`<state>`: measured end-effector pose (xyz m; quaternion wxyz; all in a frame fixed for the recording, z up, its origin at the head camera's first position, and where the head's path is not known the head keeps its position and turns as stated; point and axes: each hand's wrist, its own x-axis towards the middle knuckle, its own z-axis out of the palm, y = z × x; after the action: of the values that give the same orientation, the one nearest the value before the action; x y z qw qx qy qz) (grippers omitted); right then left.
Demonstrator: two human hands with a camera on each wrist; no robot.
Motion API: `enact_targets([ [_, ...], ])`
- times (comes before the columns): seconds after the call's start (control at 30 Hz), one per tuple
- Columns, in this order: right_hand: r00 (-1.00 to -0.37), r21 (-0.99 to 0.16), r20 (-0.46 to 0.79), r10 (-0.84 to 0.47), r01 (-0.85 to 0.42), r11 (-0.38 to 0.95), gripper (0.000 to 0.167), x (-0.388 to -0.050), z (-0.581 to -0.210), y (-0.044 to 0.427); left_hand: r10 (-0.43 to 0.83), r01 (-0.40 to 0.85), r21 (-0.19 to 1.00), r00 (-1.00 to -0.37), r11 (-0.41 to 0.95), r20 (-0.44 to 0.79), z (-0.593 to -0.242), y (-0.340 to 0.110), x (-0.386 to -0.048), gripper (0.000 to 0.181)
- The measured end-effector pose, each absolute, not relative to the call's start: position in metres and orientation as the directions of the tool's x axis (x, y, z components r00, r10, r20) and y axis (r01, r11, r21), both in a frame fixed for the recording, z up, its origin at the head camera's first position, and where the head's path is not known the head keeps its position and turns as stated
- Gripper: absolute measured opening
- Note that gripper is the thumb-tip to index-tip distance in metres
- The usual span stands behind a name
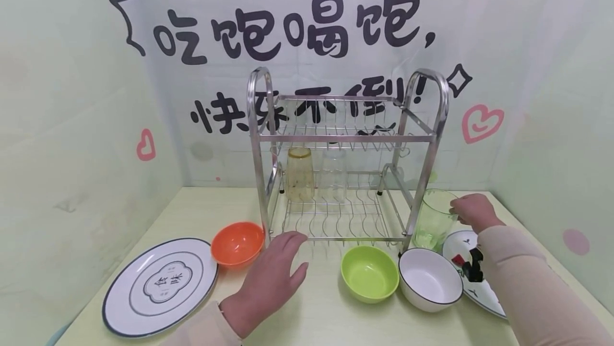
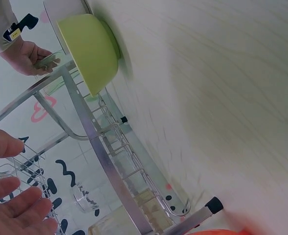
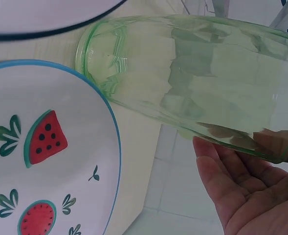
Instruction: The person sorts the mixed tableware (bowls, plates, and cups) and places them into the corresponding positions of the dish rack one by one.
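Observation:
My right hand (image 1: 476, 211) pinches the rim of a clear green drinking glass (image 1: 434, 223), right of the metal dish rack. In the right wrist view, fingers (image 3: 227, 181) lie along the outside of this glass (image 3: 183, 73); its mouth runs out of frame. I cannot tell whether its base touches the table. My left hand (image 1: 271, 276) hovers before the rack's lower front bar, fingers extended and holding nothing. The left wrist view shows its fingers (image 2: 26, 205) spread apart. On the lower tier of the dish rack (image 1: 345, 138) stand an amber glass (image 1: 300, 175) and a clear glass (image 1: 334, 175).
An orange bowl (image 1: 237, 244) and a large white plate (image 1: 117, 303) sit at left. A green bowl (image 1: 370, 274) and a white bowl (image 1: 430, 282) stand before the rack's right side. A watermelon-patterned plate (image 3: 80, 196) lies under my right forearm. Fabric walls enclose the table.

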<state>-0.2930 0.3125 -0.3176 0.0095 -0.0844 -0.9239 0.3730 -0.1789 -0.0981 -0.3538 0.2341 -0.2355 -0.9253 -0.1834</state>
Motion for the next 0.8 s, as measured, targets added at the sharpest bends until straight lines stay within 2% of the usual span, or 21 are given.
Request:
enact_targets([
  [0.23,-0.983,-0.705,-0.011,0.185,0.139,0.696,0.029,-0.291,-0.319,0.313,0.347,0.521,0.246,-0.786,0.817,0.512,-0.353,-0.098,-0.178,0.044],
  [0.47,-0.979,-0.7,0.054,0.196,0.103,0.707,0.041,-0.288,-0.318,0.314,0.347,0.525,0.246,-0.782,0.815,0.518,-0.353,-0.098,-0.178,0.043],
  [0.8,-0.974,-0.672,0.106,0.2,0.078,0.736,0.049,-0.278,-0.304,0.318,0.351,0.533,0.233,-0.769,0.813,0.533,-0.353,-0.099,-0.177,0.043],
])
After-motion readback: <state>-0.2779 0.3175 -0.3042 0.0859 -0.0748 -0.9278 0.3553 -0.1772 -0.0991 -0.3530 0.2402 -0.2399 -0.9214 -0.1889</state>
